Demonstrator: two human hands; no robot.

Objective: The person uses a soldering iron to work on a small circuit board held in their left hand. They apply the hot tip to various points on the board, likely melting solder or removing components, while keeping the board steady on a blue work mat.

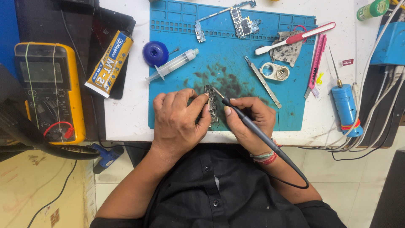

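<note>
While your left hand [179,120] pinched the small circuit board [210,102] against the blue work mat [236,63], fingers closed on its edge; your right hand [249,122] gripped the soldering iron [242,116] pen-style, tip touching the board's top end.

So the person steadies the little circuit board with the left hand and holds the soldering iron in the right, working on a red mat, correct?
Not quite: the mat is blue, not red, as the head view shows. The left hand does steady the little circuit board, and the right hand holds the soldering iron.
</note>
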